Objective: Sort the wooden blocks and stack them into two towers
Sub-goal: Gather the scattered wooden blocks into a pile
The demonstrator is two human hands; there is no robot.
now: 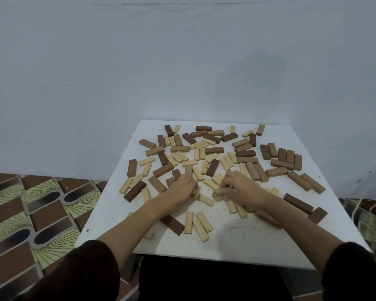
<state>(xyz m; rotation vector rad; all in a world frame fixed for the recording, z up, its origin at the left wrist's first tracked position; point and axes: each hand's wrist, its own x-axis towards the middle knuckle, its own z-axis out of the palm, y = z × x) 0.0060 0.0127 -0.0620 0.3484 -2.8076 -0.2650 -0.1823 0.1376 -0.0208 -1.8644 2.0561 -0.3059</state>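
Several wooden blocks lie scattered over a white table (237, 242): small pale ones, mid-brown ones and dark brown ones. My left hand (180, 187) rests palm down at the middle, its fingers closed around small blocks that are mostly hidden. My right hand (239, 187) is beside it, fingers curled on a pale block (219, 191). Three pale blocks (199, 222) lie side by side near the front, next to a dark brown block (172, 223). No tower stands anywhere.
A row of brown blocks (280, 157) sits at the right back. The table stands against a pale wall (182, 61). Patterned floor (30, 213) shows on the left, and a pale cord (373, 213) hangs off the right.
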